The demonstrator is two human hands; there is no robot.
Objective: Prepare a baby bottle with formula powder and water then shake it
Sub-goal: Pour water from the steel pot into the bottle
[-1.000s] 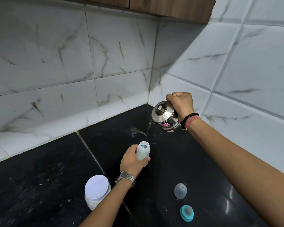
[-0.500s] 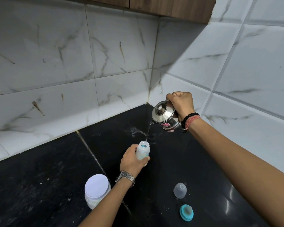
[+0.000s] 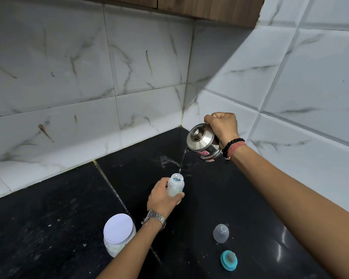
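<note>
Both hands are busy: the left hand [image 3: 163,195] is wrapped round the open baby bottle [image 3: 175,185], holding it upright just over the dark surface [image 3: 48,228], while the right hand [image 3: 223,125] is fisted on the handle of a steel kettle [image 3: 203,140], tipped so a thin stream of water [image 3: 182,160] drops into the bottle's mouth. This looks like the water step — the fill level cannot be read. Next, by my judgement, the kettle must be levelled and set down, then the teal nipple ring [image 3: 228,260] and clear cap [image 3: 221,233], lying near the right forearm, fitted before shaking. A white-lidded jar [image 3: 119,232] stands beside the left forearm.
</note>
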